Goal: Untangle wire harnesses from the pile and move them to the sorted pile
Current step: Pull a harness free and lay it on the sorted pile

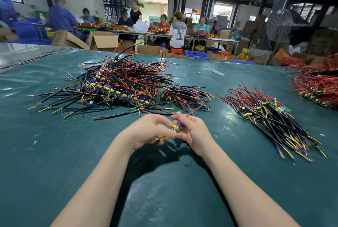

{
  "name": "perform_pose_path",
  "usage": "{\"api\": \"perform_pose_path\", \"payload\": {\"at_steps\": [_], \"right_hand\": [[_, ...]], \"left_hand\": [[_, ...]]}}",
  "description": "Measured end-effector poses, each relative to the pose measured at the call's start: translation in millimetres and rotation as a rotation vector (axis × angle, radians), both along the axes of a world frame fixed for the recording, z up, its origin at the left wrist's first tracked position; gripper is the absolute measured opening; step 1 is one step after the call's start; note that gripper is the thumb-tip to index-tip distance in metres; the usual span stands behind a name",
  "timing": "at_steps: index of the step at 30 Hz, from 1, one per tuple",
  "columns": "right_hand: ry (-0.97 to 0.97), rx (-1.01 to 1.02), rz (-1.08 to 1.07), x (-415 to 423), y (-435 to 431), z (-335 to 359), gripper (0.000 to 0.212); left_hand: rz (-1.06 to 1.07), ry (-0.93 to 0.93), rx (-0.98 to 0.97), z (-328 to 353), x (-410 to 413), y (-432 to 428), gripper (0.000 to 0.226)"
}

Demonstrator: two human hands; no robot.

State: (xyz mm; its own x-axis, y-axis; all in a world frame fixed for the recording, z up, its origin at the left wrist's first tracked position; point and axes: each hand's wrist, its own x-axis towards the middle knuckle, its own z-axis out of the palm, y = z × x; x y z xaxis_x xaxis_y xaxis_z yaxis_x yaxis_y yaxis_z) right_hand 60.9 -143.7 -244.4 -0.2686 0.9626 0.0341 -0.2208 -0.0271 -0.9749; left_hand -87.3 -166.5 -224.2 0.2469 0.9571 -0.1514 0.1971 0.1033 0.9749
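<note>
Pinching one harness (177, 128) between them, the left hand (148, 129) and right hand (193, 133) are held just above the green worktop (54, 153), fingers (182, 118) curled round its yellow part and red wire. The tangled pile (117, 84) is seen at 11 o'clock, the sorted pile (270, 117) at 3 o'clock, well apart. A red heap (318, 85) is seen at 2 o'clock.

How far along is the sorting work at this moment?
Done: a sorted pile of aligned harnesses lies at the right. In hand: the left hand and right hand pinch one wire harness between them. Left: the tangled pile, clearly the bigger one.
</note>
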Motion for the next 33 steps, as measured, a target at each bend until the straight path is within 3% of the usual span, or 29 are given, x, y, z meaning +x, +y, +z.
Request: {"api": "perform_pose_path", "payload": {"at_steps": [4,10,16,21,26,33], "right_hand": [[-0.01,0.015,-0.023,6,2,2,0.024],[0.075,-0.068,-0.007,13,2,6,0.011],[0.257,-0.164,-0.094,11,3,6,0.018],[0.31,-0.215,-0.096,8,3,4,0.018],[0.217,-0.155,-0.08,7,3,4,0.021],[0.16,-0.067,-0.213,3,0,3,0.019]], "left_hand": [[-0.02,0.127,0.099,-2,12,-1,0.019],[0.087,0.007,0.162,-3,6,1,0.024],[0.136,-0.069,0.3,-4,11,1,0.026],[0.159,-0.15,0.25,-4,9,3,0.027],[0.25,-0.062,0.133,-6,10,5,0.021],[0.18,0.116,0.207,-8,12,5,0.013]]}}
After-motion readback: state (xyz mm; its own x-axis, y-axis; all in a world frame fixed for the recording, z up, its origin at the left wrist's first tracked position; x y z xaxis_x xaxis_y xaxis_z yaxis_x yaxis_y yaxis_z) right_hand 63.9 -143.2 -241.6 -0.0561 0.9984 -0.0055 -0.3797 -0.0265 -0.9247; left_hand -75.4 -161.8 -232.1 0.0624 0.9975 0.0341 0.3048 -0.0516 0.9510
